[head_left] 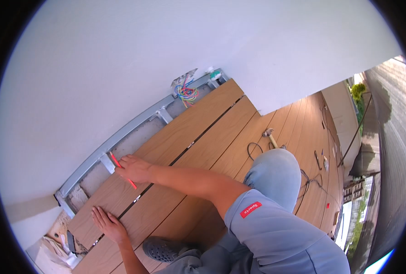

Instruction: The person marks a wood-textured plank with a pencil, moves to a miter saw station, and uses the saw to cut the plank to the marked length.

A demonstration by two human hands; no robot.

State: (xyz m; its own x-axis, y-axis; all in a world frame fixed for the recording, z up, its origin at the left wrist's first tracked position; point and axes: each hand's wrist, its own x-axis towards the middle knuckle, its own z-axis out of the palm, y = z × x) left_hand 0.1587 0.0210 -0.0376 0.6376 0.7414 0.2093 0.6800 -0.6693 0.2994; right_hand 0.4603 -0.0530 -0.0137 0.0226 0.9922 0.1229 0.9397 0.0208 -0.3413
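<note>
My left hand (pixel 109 225) lies flat with its fingers stretched out on the outermost brown deck board (pixel 203 114), close to that board's near-left end. My right hand (pixel 135 169) is closed around a red pencil (pixel 131 182) above the same board, near its wall-side edge. One end of the pencil reaches toward a metal cross-piece (pixel 107 163) of the frame. A dark gap with small clips (pixel 137 199) runs between this board and its neighbour.
A galvanized metal frame (pixel 134 128) follows the white wall (pixel 120 68). Coloured wires (pixel 186 93) stick out of the wall. On the decking lie a hammer (pixel 270 136) and black cables (pixel 305 178). My shoe (pixel 162 249) rests on the boards; debris (pixel 52 253) sits at the lower left.
</note>
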